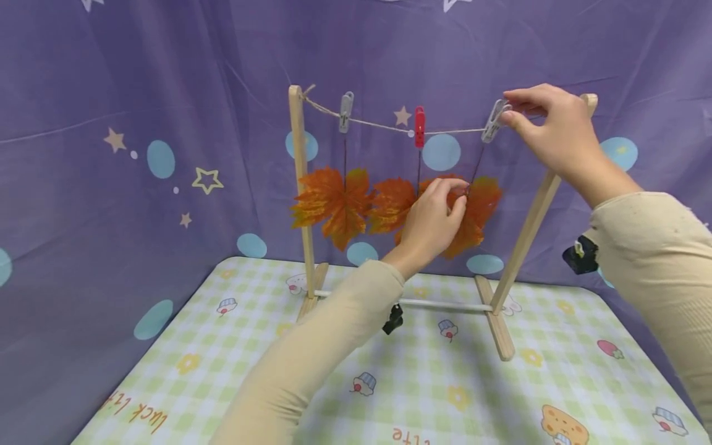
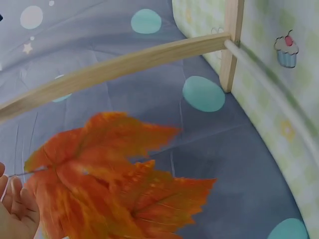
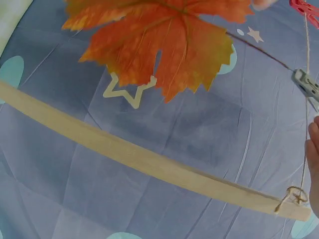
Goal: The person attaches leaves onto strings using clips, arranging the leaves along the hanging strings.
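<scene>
At the right end of a string, my right hand (image 1: 556, 127) pinches a grey clothespin (image 1: 492, 123) between thumb and fingers. The clothespin tilts and bites on the string and the dark stem of the rightmost orange maple leaf (image 1: 483, 210). Beside that stem is my left hand (image 1: 431, 216), its fingers loosely bent with a gap between thumb and index. In the right wrist view the stem (image 3: 259, 52) runs bare from leaf to clothespin, with a fingertip apart from it. The left hand partly hides the middle leaf (image 1: 392, 204).
Another grey clothespin (image 1: 346, 112) and a red clothespin (image 1: 419, 127) hold leaves on the string (image 1: 378, 125). It spans a wooden frame with a left post (image 1: 299, 142), a right post (image 1: 528, 228) and a white crossbar (image 1: 445, 305). A checked tablecloth (image 1: 250, 358) lies underneath; a purple curtain (image 1: 194, 93) hangs behind.
</scene>
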Available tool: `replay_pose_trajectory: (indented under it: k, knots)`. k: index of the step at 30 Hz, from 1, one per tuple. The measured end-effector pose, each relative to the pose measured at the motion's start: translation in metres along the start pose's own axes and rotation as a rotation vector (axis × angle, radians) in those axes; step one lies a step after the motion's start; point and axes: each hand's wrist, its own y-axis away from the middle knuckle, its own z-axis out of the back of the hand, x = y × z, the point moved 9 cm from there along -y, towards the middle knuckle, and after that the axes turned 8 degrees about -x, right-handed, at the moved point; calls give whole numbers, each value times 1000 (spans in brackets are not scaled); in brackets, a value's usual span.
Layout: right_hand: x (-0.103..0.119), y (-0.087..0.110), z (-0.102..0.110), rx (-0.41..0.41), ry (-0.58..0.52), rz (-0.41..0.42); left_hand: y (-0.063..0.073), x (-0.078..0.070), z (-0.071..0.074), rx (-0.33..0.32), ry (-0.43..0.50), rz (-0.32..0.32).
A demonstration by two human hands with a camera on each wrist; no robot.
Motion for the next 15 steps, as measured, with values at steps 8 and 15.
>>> replay_pose_trajectory:
  k: [8,15]
  knots:
    - [-9,18,14,-147,-162,-70,31,15,18,19,25,-2]
    - [-9,49,24,-258,-339,-131,72,24,35,153,-63,65]
